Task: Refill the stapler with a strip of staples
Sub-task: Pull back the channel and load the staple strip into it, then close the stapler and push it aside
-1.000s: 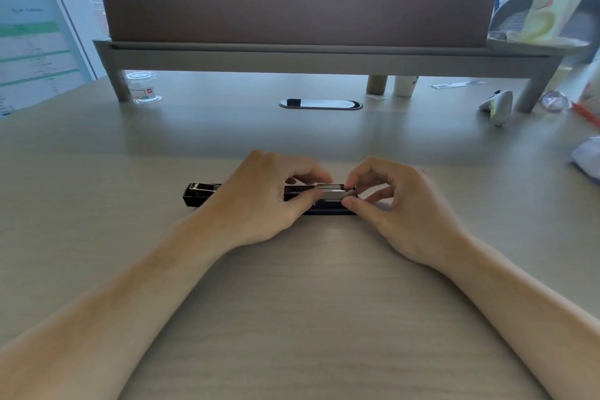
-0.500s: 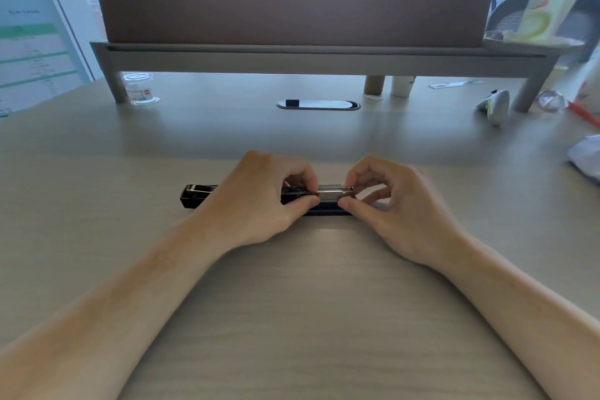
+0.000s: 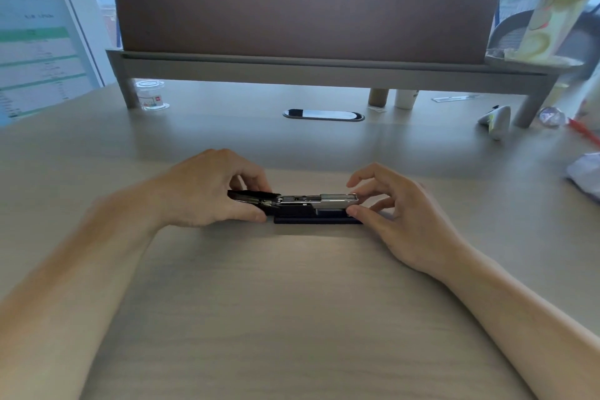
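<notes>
Left hand (image 3: pixel 207 191): fingers bent, thumb and fingers pinched shut, knuckles up.
Right hand (image 3: pixel 406 214): fingers spread and loose, thumb out toward the left.
Arms: both bare, reaching forward.

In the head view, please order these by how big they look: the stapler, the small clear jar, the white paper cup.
1. stapler, clearly largest, but nearest the camera
2. clear jar
3. white paper cup, partly hidden by the shelf, so its place after the jar is unsure

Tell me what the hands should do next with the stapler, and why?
Probably swing the black lid shut. The left hand already holds the lid, folded back at the stapler's left end, and staples seem to sit in the silver channel, where the right hand rests.
</notes>
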The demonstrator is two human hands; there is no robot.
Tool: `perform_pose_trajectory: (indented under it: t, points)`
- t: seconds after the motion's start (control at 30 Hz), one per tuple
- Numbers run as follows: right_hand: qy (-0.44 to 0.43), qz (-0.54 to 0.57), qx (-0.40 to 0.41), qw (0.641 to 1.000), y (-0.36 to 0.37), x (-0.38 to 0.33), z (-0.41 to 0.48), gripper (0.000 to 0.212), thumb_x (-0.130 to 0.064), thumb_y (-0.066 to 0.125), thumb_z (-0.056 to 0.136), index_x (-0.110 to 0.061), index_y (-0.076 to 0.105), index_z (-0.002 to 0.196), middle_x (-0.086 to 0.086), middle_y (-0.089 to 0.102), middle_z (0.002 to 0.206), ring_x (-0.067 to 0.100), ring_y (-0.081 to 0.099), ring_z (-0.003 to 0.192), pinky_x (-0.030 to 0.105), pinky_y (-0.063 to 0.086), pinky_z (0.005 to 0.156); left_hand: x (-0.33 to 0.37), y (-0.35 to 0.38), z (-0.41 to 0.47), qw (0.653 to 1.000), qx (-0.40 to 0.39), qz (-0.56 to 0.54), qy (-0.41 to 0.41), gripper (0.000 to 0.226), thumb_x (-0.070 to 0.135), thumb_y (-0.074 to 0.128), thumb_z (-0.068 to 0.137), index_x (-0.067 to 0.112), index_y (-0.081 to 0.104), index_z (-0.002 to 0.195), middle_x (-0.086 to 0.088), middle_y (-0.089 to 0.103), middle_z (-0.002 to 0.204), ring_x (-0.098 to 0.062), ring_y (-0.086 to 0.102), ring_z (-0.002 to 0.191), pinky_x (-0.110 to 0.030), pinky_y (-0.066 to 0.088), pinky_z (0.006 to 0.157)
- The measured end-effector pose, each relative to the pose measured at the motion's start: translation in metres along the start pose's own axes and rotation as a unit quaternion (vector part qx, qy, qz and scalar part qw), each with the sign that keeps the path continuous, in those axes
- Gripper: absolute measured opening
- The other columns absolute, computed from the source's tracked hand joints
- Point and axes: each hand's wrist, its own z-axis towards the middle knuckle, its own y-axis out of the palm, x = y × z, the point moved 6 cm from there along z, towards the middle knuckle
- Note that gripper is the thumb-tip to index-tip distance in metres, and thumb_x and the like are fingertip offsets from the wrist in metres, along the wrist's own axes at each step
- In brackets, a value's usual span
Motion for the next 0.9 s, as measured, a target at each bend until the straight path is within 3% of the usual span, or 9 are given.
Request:
perform_pose_trajectory:
  t: [0.13,0.23,0.3,0.4,0.53,0.67,0.73,0.83,0.9]
  points:
    - [0.001,-0.002,-0.007,1.0,0.001,-0.001,0.0,0.025,-0.02,0.079,0.09,-0.036,0.066,0.103,-0.007,0.075,0.094,0.017,0.073,0.086,0.043,0.059,0.082,0.02,-0.017,0.01,0.991,-0.053,0.12,0.003,0.024,0.047,0.086,0.073,0.038,0.08,0.095,0.014,0.072,0.087,-0.008,0.066,0.083,-0.032,0.055,0.074]
    - [0.007,0.001,-0.008,1.0,0.001,-0.001,0.0,0.03,-0.021,0.079,0.089,-0.039,0.063,0.107,-0.008,0.075,0.093,0.018,0.072,0.079,0.043,0.059,0.083,0.045,-0.026,0.023,0.968,-0.095,0.232,-0.003,0.035,0.05,0.089,0.067,0.033,0.079,0.096,0.013,0.069,0.083,-0.012,0.065,0.08,-0.03,0.052,0.064]
    - [0.009,0.006,-0.011,1.0,0.001,-0.001,-0.001,0.032,-0.022,0.079,0.089,-0.04,0.061,0.108,-0.009,0.075,0.092,0.019,0.071,0.078,0.041,0.058,0.084,0.057,-0.036,0.032,0.959,-0.081,0.273,-0.013,0.049,0.055,0.092,0.057,0.033,0.07,0.094,0.015,0.064,0.083,-0.016,0.064,0.083,-0.03,0.048,0.063]
    - [0.016,0.008,-0.015,1.0,0.001,0.0,-0.001,0.034,-0.023,0.08,0.089,-0.041,0.059,0.109,-0.01,0.075,0.091,0.018,0.07,0.075,0.036,0.058,0.082,0.067,-0.051,0.038,0.97,-0.053,0.234,-0.03,0.062,0.054,0.097,0.05,0.033,0.057,0.092,0.013,0.067,0.085,-0.015,0.064,0.082,-0.033,0.05,0.064]
    - [0.03,0.014,-0.012,0.999,0.001,0.002,0.0,0.041,-0.022,0.081,0.087,-0.04,0.053,0.113,-0.019,0.075,0.095,0.016,0.069,0.071,0.028,0.056,0.078,0.083,-0.051,0.041,0.986,-0.01,0.168,0.011,0.06,0.05,0.097,0.053,0.035,0.06,0.099,0.014,0.068,0.083,-0.012,0.065,0.08,-0.032,0.05,0.065]
    - [0.04,0.018,-0.011,0.999,0.002,0.004,-0.001,0.049,-0.02,0.081,0.087,-0.037,0.049,0.119,-0.023,0.075,0.097,0.016,0.07,0.069,0.035,0.059,0.08,0.094,-0.027,0.046,0.993,-0.005,0.099,0.06,0.043,0.045,0.094,0.062,0.029,0.071,0.095,0.012,0.077,0.08,-0.01,0.072,0.079,-0.033,0.058,0.073]
    - [0.041,0.02,-0.011,0.999,0.002,0.004,-0.001,0.051,-0.022,0.081,0.087,-0.037,0.047,0.121,-0.016,0.076,0.093,0.014,0.07,0.068,0.035,0.059,0.079,0.093,-0.012,0.048,0.995,-0.012,0.072,0.073,0.034,0.041,0.093,0.064,0.027,0.076,0.09,0.01,0.079,0.08,-0.008,0.073,0.076,-0.032,0.06,0.071]
    - [0.053,0.019,-0.012,0.998,0.002,0.005,-0.001,0.053,-0.023,0.081,0.088,-0.037,0.046,0.125,-0.008,0.076,0.092,0.013,0.07,0.068,0.025,0.056,0.075,0.088,0.004,0.05,0.996,-0.028,0.032,0.082,0.026,0.037,0.091,0.069,0.027,0.077,0.089,0.012,0.079,0.078,-0.003,0.073,0.071,-0.023,0.057,0.063]
    - [0.053,0.017,-0.013,0.998,0.002,0.005,0.0,0.053,-0.023,0.08,0.088,-0.037,0.046,0.127,-0.007,0.076,0.091,0.013,0.071,0.069,0.022,0.054,0.073,0.084,0.01,0.05,0.995,-0.037,0.026,0.086,0.025,0.041,0.089,0.072,0.029,0.077,0.091,0.012,0.079,0.081,-0.003,0.074,0.076,-0.023,0.056,0.066]
